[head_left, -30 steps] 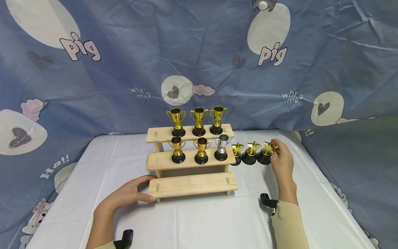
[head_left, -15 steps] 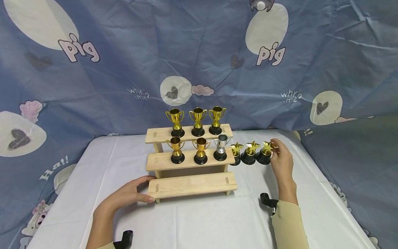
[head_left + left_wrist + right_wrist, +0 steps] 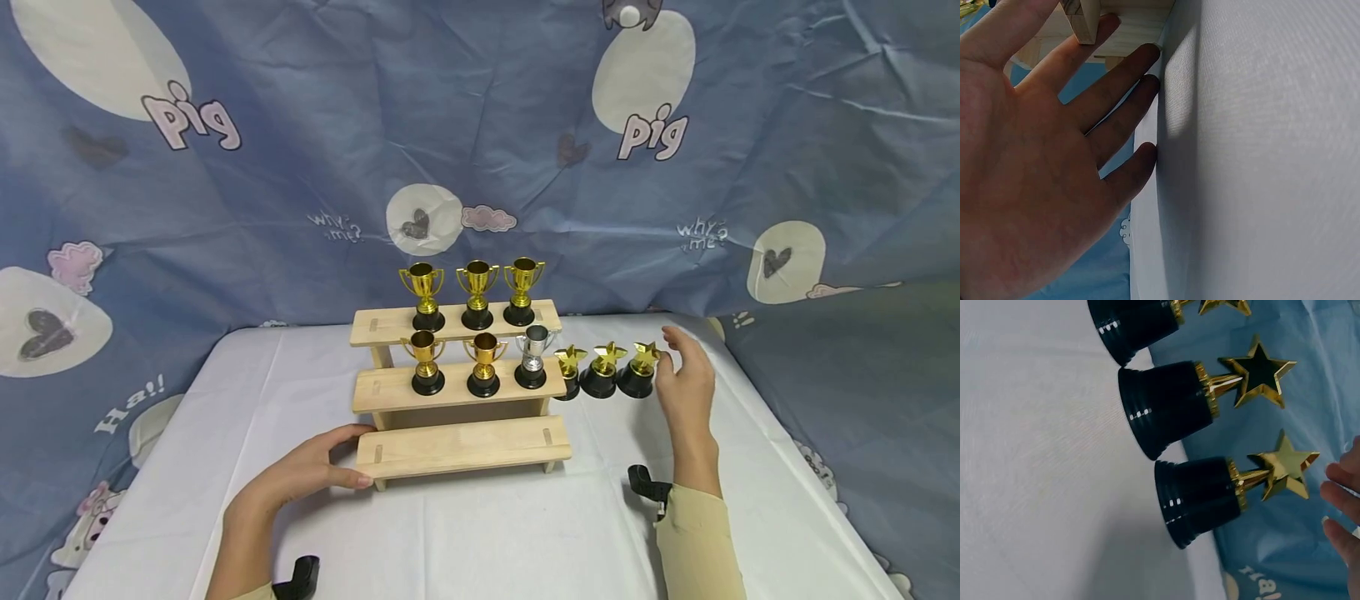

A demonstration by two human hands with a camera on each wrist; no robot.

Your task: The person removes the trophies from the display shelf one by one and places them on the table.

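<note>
A three-step wooden stand is on the white-covered table. My left hand is at the left end of its lowest step, thumb at the front corner and index finger behind it. In the left wrist view that hand's fingers are straight and spread, tips near the cloth. My right hand is beside the rightmost gold star trophy, holding nothing. A gap shows between its fingers and the star in the right wrist view. Two more star trophies, one the middle star trophy, stand leftward in a row.
Three gold cup trophies, including a gold cup, line the top step. On the middle step are two bronze-gold cups, one a cup, and a silver cup. A blue printed cloth hangs behind. The stand partly hides the leftmost star trophy.
My right hand has let go of the rightmost star trophy and drawn slightly right, its fingers parting. The trophies and my left hand stay where they were.
</note>
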